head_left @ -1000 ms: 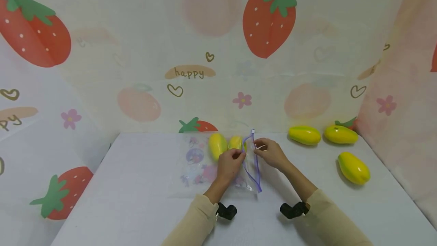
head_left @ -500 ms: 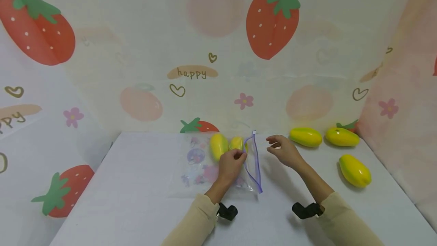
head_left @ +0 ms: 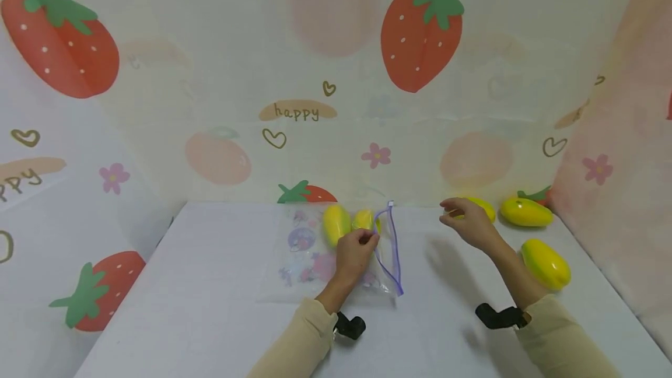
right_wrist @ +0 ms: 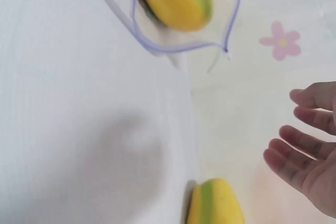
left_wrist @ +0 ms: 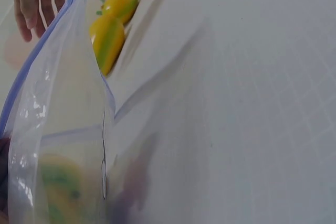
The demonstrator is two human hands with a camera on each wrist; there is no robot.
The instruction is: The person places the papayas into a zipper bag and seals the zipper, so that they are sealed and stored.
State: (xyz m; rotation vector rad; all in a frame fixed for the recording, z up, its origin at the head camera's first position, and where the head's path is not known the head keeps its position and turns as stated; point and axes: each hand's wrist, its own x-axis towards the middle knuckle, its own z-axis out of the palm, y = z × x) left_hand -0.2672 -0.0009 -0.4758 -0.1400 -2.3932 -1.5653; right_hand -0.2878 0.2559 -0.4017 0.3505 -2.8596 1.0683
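One yellow fruit (head_left: 484,206), the leftmost of the loose ones at the right of the frame, makes the relation that I judge matters most: what shows of it sits just above and to the right of my right grip (head_left: 470,223), which covers the rest. As far as I can see, its long axis runs across the frame. My right hand is much the nearer; my left is well apart, near mid-frame.

My right grip holds nothing; its fingers are loosely bent and spread. In the right wrist view they come in at the right edge, and a loose fruit (right_wrist: 215,203) lies below and left of them, not touching. I cannot tell for certain which one that is.

My left grip (head_left: 357,255) pinches the clear bag (head_left: 315,290) near its purple-edged mouth (head_left: 397,255), which gapes toward the right of the frame. Two bagged fruits (head_left: 336,223) lie in its upper part. Farther right on the bench (head_left: 210,319) are a rear fruit (head_left: 526,213), lying crosswise, and a front fruit (head_left: 547,261), slanting down to the right beside my forearm.
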